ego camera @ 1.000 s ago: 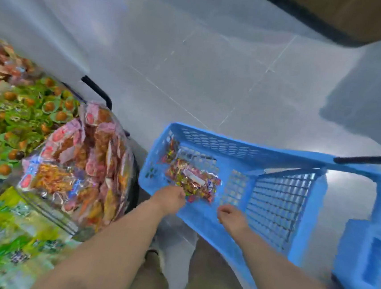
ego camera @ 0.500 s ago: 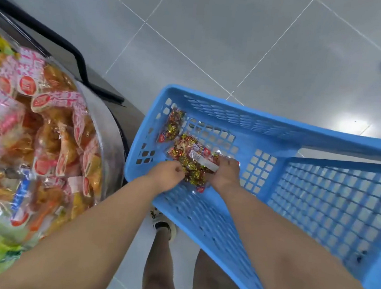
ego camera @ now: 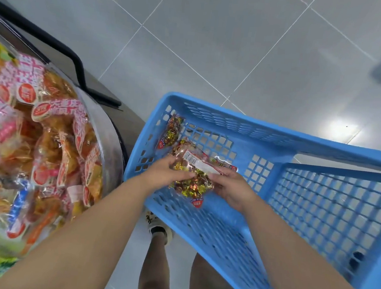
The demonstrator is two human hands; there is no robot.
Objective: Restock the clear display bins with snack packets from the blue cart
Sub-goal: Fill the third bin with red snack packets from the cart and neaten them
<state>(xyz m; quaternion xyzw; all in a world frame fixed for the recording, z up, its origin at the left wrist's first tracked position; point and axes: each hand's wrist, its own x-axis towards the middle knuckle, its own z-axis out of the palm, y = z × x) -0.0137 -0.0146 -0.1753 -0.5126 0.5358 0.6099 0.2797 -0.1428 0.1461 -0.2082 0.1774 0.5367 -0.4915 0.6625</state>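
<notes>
As left grip (ego camera: 168, 173) holds packets (ego camera: 192, 184), cart (ego camera: 278, 139) contains another (ego camera: 171, 132)

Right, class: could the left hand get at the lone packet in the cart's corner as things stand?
Probably yes: the lone packet lies uncovered beyond the left hand, nothing between them. But that hand is gripping the packet bundle with the right hand, so it must let go first.

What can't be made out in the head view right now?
- Head view: packet count in the grip; left hand and right hand cover the snack packets.
- Head view: print on their label, too small and blurred.
- Head view: right end of the blue cart, cut by the frame edge.
- Head view: bottom of the clear display bin, hidden under stocked packets.
</notes>
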